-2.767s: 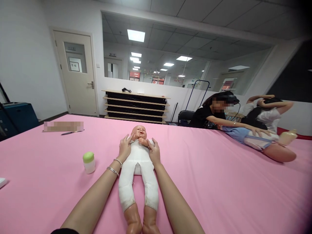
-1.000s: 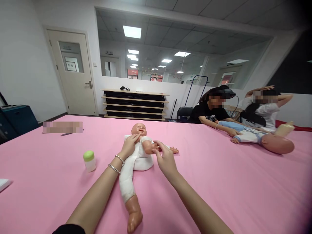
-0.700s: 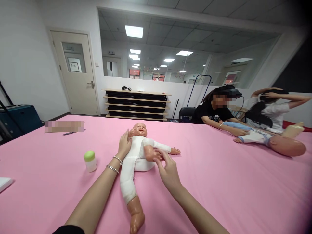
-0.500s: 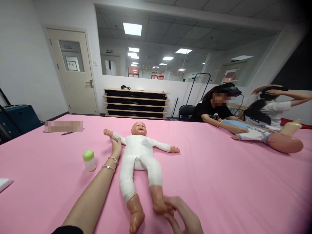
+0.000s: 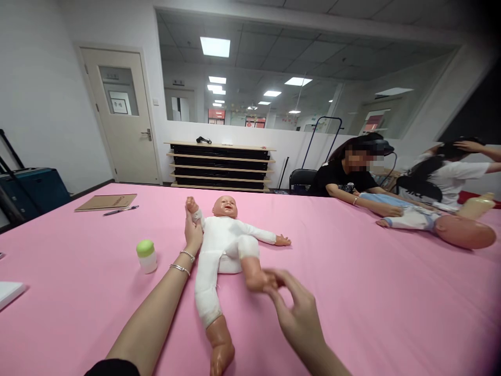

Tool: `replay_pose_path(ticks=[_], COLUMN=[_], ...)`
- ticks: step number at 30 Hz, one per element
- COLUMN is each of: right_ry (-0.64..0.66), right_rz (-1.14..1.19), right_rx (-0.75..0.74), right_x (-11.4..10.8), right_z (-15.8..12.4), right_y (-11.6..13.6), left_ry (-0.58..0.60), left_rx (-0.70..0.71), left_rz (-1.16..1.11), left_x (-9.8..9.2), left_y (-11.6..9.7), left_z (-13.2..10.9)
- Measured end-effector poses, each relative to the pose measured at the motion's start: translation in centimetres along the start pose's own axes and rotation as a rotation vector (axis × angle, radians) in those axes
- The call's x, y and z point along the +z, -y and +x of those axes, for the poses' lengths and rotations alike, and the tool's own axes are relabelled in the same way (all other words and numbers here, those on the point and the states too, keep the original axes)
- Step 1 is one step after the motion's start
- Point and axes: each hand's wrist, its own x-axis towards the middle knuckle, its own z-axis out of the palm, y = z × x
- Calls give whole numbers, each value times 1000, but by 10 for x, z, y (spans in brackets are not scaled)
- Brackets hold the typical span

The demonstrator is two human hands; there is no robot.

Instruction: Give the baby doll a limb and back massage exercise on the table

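A baby doll (image 5: 215,237) with a white cloth body lies on its back on the pink tablecloth (image 5: 344,292), head away from me. My left hand (image 5: 193,232) is closed around its arm on the left, just below the raised doll hand. Between thumb and fingers, my right hand (image 5: 295,303) pinches the toes of the doll's foot on the right. That leg is bent at the knee, the foot lifted toward the body. The doll's other leg lies stretched toward me, and its other arm is spread out to the right.
Left of my forearm stands a small jar (image 5: 146,256) with a green lid. Farther back lie a brown notebook (image 5: 105,202) and a pen (image 5: 121,210). At right, a person (image 5: 348,172) handles another doll (image 5: 464,230) near a bottle (image 5: 475,205). A white object (image 5: 10,293) sits at the left edge.
My right hand has pushed the doll's foot up toward its body, bending the leg. My left hand has raised the doll's arm from lying outward to pointing up.
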Motion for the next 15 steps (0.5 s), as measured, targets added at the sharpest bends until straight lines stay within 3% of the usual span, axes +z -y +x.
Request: replay_pose_path(ticks=[4,8,11,15], right_ry=[-12,68,56,-51], right_rz=[38,77,98,55], right_rx=[189,380,369,164], right_x=[24,50,55,39], right_z=[75,117,116,72], right_y=[-23,-48,-52,-36], left_ry=[155,386,411,271], left_rx=[143,267,267,129], left_rz=[182,426,470,239], left_x=[3,3,2,0], left_y=[-13,-17,-16,-8], left_z=[-2,-3,-1,4])
